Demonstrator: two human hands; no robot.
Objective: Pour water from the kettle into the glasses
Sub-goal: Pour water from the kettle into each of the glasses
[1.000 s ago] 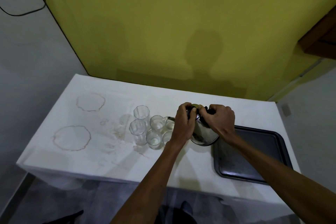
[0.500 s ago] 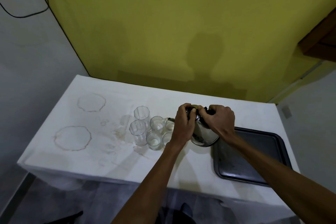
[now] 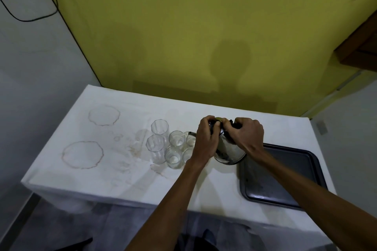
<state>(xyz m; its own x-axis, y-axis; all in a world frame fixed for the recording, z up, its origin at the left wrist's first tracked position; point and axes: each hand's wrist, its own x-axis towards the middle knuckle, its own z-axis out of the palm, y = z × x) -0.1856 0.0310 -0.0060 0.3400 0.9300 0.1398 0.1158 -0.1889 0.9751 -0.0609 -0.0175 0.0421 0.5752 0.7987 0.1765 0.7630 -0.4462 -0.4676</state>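
Almost nothing had changed over the last second: the steel kettle stayed tipped toward the cluster of glasses, both hands in the same spots, only the camera view drifted a little. The left hand was wrapped around the kettle's spout side and lid top, grip closed on the kettle; the right hand was clenched on the black handle at the kettle's far side, grip also holding the kettle. The spout reached out left of the kettle body, over the nearest short glass. No stream could be made out, and fill levels in the glasses were too hard to read. The dark tray lay just right of the kettle on the white counter, with ring stains well left of the glasses. Judged: the pour was holding steady on that near glass, the other glasses remaining to do.
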